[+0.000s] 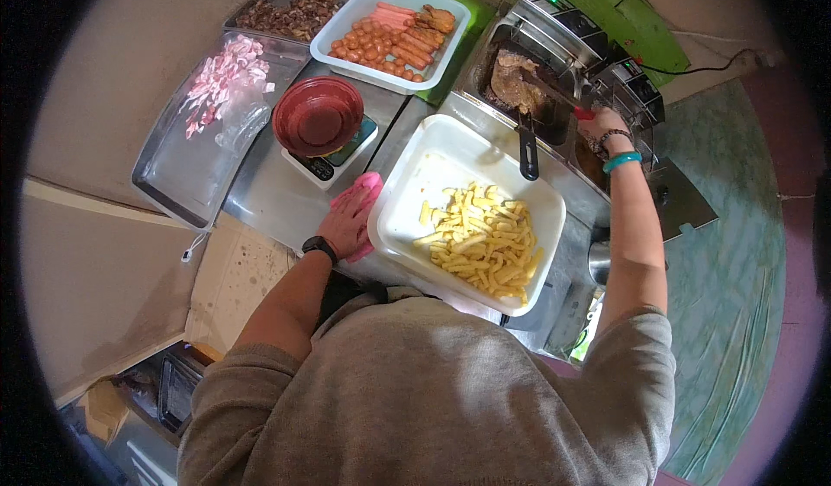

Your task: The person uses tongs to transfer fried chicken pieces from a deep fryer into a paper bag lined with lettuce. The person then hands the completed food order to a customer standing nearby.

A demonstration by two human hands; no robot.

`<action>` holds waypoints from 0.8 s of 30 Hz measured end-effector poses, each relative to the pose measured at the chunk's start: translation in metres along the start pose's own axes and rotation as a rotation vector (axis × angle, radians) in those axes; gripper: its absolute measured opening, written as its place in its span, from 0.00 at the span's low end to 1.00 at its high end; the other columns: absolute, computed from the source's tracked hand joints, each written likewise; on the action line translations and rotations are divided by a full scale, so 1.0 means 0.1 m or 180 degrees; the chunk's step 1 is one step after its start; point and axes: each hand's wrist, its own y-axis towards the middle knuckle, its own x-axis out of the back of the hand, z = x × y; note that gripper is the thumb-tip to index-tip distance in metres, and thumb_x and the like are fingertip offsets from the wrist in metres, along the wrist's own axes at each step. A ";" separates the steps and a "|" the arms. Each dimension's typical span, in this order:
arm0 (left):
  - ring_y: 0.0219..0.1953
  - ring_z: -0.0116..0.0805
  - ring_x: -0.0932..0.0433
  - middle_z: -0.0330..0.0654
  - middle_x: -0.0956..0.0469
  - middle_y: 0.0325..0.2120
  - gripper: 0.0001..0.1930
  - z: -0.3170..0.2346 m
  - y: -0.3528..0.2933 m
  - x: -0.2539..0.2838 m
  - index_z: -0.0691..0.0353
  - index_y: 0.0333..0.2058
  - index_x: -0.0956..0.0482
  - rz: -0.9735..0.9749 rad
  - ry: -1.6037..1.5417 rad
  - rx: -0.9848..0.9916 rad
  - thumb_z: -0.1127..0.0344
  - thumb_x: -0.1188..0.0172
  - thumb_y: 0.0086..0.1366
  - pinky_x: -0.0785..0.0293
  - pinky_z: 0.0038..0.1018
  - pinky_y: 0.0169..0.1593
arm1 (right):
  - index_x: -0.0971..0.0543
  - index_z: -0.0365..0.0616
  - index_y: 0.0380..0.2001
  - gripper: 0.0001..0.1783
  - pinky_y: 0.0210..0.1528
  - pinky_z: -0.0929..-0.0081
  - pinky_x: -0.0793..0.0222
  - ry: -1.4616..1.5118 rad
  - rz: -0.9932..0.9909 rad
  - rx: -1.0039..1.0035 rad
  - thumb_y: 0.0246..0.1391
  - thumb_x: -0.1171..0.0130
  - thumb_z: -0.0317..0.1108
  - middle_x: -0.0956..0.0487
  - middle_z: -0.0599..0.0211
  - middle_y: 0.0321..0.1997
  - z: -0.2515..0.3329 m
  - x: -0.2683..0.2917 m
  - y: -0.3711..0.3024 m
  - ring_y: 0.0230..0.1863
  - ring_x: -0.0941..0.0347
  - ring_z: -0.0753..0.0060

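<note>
My left hand (346,222) lies flat with its fingers stretched over a pink cloth (370,186) on the metal counter. It is beside a white tub (407,161) of yellow fries (485,244). My right hand (604,126) is closed around the red handle of a long utensil (585,114), whose exact kind I cannot make out. The utensil reaches toward a fried brown piece of meat (516,82) over the left well of the fryer (474,64). A black basket handle (528,153) sticks out from that well over the tub.
Left of the tub, a dark red bowl (317,115) sits on a scale (351,155). Behind it is a light blue tub (325,49) of sausages and fried pieces. Metal trays hold pink-white strips (227,75) and brown bits (290,14). A metal lid (684,205) is near my right forearm.
</note>
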 end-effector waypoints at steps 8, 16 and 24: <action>0.57 0.50 0.45 0.51 0.47 0.56 0.26 0.02 0.07 -0.02 0.54 0.53 0.39 -0.0032 0.0006 -0.0118 0.59 0.52 0.54 0.49 0.38 0.59 | 0.23 0.42 0.34 0.23 0.42 0.64 0.33 -0.0096 -0.0252 0.0603 0.36 0.41 0.47 0.24 0.51 0.33 -0.17 -0.61 0.25 0.38 0.28 0.51; 0.56 0.51 0.44 0.52 0.46 0.55 0.26 0.01 0.03 -0.02 0.54 0.53 0.39 -0.0017 0.0002 -0.0064 0.60 0.51 0.54 0.48 0.38 0.59 | 0.23 0.46 0.39 0.23 0.22 0.78 0.36 0.0791 0.0414 0.0516 0.35 0.38 0.40 0.26 0.69 0.20 -0.48 0.34 -0.26 0.19 0.32 0.78; 0.56 0.50 0.44 0.52 0.47 0.56 0.26 0.07 0.06 -0.04 0.53 0.54 0.40 0.0013 0.0041 -0.0127 0.60 0.51 0.54 0.47 0.38 0.59 | 0.23 0.48 0.36 0.22 0.39 0.65 0.32 -0.0315 -0.0186 0.0507 0.33 0.40 0.43 0.23 0.55 0.31 -0.16 -0.02 -0.26 0.36 0.27 0.55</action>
